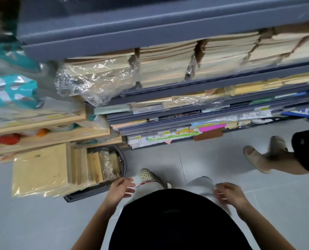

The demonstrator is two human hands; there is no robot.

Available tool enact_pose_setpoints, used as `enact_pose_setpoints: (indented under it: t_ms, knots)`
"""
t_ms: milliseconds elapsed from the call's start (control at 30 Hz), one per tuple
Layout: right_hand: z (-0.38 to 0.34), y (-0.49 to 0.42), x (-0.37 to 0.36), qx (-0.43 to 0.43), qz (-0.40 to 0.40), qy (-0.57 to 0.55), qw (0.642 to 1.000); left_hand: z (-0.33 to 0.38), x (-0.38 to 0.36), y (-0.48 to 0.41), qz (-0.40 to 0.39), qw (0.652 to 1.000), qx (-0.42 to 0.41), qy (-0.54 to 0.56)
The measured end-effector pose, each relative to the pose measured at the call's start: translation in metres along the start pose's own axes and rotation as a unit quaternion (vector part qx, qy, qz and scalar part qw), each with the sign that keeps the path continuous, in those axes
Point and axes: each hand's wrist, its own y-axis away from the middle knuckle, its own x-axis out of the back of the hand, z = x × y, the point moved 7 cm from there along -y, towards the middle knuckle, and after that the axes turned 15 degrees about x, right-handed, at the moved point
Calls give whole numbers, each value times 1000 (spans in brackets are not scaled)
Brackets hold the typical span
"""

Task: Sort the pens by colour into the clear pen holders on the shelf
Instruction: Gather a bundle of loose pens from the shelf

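Black garment [168, 222] | left hand [122, 187] fingers loose, empty | right hand [229, 193] blurred, fingers unclear | shelf [150, 29] paper-stacked ahead | sandalled feet [256, 159] right

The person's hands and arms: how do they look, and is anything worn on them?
Both forearms are bare, no sleeve in view. The left hand and right hand show no glove, watch or ring, though the right one is blurred. Black clothing covers the body.

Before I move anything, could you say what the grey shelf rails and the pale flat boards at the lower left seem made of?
Grey shelf rails: probably painted metal, matt and smooth, with a soft sheen along the edge. Pale flat boards: likely unfinished wood, with faint grain and raw edges; the blur leaves it open.
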Motion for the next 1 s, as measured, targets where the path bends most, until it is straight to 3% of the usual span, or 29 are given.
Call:
enact_pose_setpoints:
  t_ms: [133, 333, 633, 833, 1000]
  knots:
    - [11, 2, 35, 20, 5, -24, 999, 3, -45, 15, -6, 999, -9, -32]
    - [9, 2, 119, 125, 1, 6, 992, 24, -132, 49, 19, 996, -59, -58]
    - [-35, -16, 256, 284, -25, 39, 958, 104, -258, 137, 51, 977, -207, -23]
    - [-132, -15, 335, 432, 42, 47, 900, 189, -308, 218, 66, 935, -345, -55]
    - [-238, 0, 381, 572, 117, 49, 810, 269, -344, 291, 75, 884, -448, -111]
